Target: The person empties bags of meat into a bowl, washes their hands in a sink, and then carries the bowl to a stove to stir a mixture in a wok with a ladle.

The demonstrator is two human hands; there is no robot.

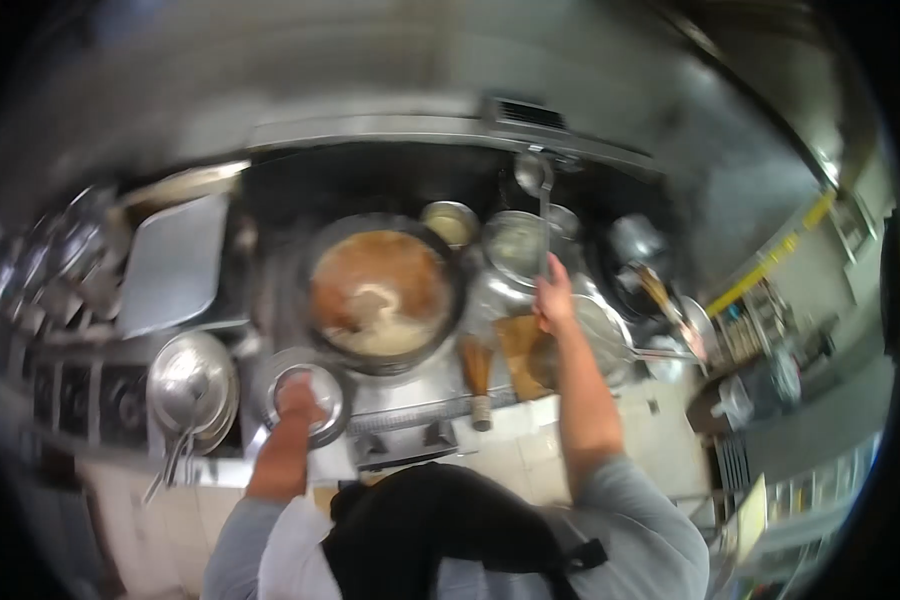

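Right hand (554,296) grips the stiff, long ladle (543,205) low on its handle; left hand (298,397) clasps a slick steel bowl's (322,415) rim.

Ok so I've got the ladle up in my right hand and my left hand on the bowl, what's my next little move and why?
Probably swing the ladle left and dip it into the wok. Your right hand holds its handle with the cup raised over the back of the stove, and it looks empty, though blur makes that uncertain. The wok is full of brown sauce, and your left hand steadies the metal bowl just in front of it.
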